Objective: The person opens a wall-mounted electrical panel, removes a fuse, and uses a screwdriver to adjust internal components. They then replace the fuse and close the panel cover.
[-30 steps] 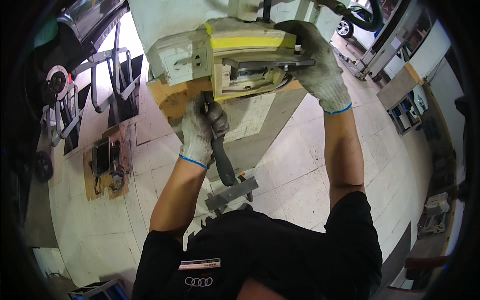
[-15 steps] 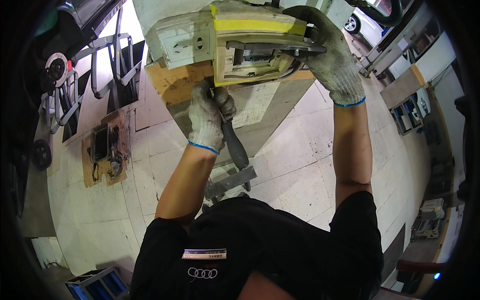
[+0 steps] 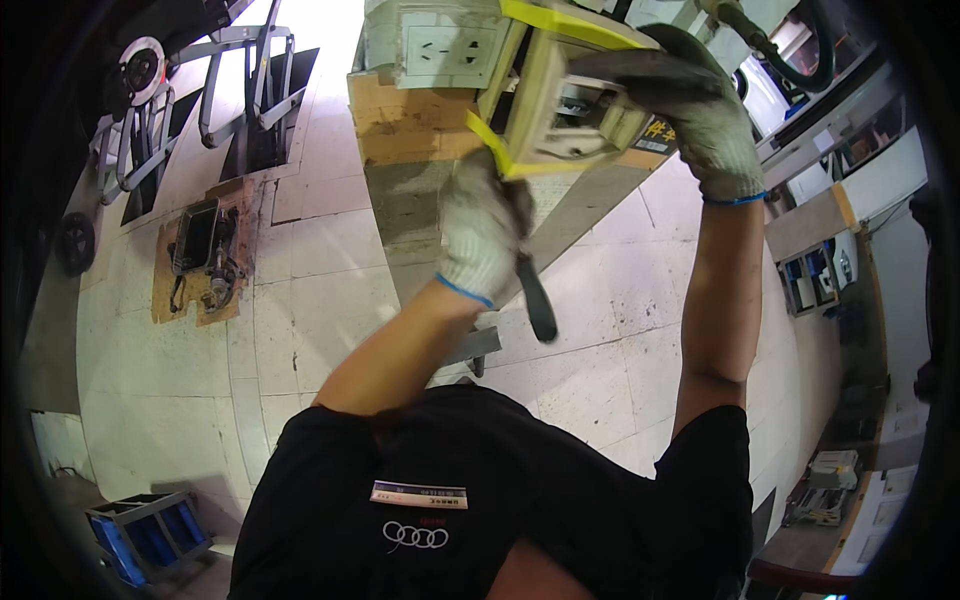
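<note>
While the left hand [image 3: 485,225] clasps a dark-handled tool [image 3: 537,300], the right hand [image 3: 708,115] grips a yellow-edged frame [image 3: 533,115]. Beyond the left hand sits a socket panel [image 3: 447,55].

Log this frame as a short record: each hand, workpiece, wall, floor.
left_hand: gloved, gripping a dark-handled tool, handle pointing down; working end not clear
right_hand: gloved, at the right side of the frame; exact grip blurred
workpiece: cream frame with yellow edging, tilted, rectangular opening
behind_left: white socket panel
floor_left: cardboard sheet bearing a dark rectangular part
</note>
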Tool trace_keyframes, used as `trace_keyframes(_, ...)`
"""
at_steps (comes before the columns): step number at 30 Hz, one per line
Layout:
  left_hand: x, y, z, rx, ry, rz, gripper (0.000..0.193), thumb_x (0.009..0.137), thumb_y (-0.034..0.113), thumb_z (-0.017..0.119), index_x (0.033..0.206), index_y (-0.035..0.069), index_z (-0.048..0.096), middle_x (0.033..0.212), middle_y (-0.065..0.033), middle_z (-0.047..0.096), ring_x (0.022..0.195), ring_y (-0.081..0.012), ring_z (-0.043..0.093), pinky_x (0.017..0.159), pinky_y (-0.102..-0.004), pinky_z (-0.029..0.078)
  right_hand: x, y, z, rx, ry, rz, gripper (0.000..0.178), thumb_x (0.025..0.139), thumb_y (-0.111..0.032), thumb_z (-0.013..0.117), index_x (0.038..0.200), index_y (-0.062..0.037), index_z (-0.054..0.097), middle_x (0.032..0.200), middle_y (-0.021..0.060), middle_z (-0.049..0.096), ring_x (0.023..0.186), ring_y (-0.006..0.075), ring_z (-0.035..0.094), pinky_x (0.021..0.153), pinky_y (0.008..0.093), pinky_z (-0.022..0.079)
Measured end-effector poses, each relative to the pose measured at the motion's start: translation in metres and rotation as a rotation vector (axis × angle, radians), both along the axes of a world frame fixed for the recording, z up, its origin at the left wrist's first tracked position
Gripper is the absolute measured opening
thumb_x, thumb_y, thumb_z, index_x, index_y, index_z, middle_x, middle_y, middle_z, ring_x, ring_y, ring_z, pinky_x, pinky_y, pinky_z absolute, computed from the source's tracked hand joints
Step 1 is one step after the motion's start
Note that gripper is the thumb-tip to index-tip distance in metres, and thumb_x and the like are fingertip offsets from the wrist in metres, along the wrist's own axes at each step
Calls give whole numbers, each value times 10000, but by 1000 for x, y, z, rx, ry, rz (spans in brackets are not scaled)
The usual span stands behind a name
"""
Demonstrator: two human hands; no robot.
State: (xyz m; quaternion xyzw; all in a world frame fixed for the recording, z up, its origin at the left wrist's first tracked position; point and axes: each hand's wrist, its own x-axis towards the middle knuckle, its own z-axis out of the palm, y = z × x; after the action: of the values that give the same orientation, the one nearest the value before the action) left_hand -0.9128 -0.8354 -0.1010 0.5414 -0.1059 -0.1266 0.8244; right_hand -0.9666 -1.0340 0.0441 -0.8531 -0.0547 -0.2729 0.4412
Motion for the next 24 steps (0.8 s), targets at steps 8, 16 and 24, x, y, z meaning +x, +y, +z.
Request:
trace_keyframes(8, -45, -13, 15, -450, 117, -42, 355, 1050, 397, 412, 813, 152, 511, 528, 7, 397, 411, -126, 354, 419, -281, 284, -2, -31, -11, 235, 14, -51, 469, 853, -30, 819, 1283, -4, 633, 1183, 130, 717, 1070, 243, 716, 926, 359, 620)
trace_keyframes(16, -66, -13, 13, -24, -585, 94, 355, 1085, 293, 390, 909, 42, 569, 658, -34, 549, 474, -114, 490, 445, -277, 387, 2, -41, -38, 667, -41, 106, 605, 882, 42, 743, 1450, -46, 552, 1259, 105, 696, 1107, 242, 704, 911, 390, 633)
trace_keyframes(24, -82, -1, 20, -226, -340, -349, 363, 1044, 367, 493, 902, 56, 617, 695, -24, 603, 537, -85, 505, 491, -253, 401, -5, -29, -72, 899, -126, 236, 411, 1033, -134, 611, 1430, -49, 546, 1245, 121, 697, 1038, 265, 723, 837, 399, 644)
